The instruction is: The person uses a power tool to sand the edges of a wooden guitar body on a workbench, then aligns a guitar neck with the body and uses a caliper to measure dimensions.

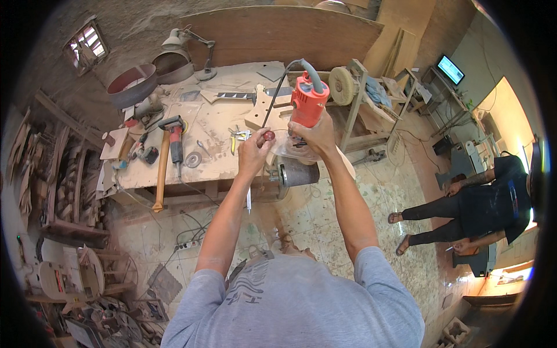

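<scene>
"Where is the tool?"

"A red corded router [308, 101] is held at the near edge of a dusty workbench [217, 124], the right hand [316, 137] wrapped around its lower housing, fingertips hidden, the left hand [253, 152] with fingers curled on its round knob [268, 136]."

"And how would it handle?"

"Likely heavy, rigid and top-heavy, its clear base the fragile part; knob and lower housing look the surest holds."
</scene>
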`<state>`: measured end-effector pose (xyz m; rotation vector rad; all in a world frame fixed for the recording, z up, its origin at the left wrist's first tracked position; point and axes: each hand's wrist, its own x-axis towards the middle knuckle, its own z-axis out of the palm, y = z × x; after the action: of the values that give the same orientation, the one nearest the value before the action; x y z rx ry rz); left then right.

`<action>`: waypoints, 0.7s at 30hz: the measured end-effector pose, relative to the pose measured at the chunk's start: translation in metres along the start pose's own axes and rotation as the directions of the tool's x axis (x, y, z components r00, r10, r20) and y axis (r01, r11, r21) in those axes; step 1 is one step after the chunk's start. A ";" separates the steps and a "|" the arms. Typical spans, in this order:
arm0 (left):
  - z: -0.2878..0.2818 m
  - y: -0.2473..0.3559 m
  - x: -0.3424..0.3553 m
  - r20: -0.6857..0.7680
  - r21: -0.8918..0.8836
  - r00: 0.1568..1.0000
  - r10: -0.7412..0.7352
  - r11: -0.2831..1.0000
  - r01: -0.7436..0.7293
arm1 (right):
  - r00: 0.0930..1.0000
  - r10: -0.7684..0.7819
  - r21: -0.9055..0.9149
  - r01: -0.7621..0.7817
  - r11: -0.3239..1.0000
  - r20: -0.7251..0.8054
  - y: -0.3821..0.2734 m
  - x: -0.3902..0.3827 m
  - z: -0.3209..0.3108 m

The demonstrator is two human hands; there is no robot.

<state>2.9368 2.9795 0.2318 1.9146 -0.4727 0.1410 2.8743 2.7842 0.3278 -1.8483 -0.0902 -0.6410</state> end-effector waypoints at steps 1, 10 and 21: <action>-0.002 0.003 -0.001 0.022 0.023 0.999 -0.029 0.999 0.029 | 1.000 -0.027 -0.032 0.027 0.999 -0.004 0.001 0.000 0.000; -0.003 0.012 -0.003 0.021 0.078 1.000 -0.003 0.997 0.002 | 1.000 -0.027 -0.012 0.027 1.000 0.014 0.006 0.001 -0.004; -0.001 0.001 -0.003 0.029 -0.132 0.999 -0.017 0.991 0.021 | 0.999 0.036 0.088 -0.035 0.996 -0.009 -0.006 -0.004 0.004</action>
<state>2.9336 2.9811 0.2326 1.7927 -0.4709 0.0696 2.8700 2.7915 0.3299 -1.7580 -0.0771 -0.6128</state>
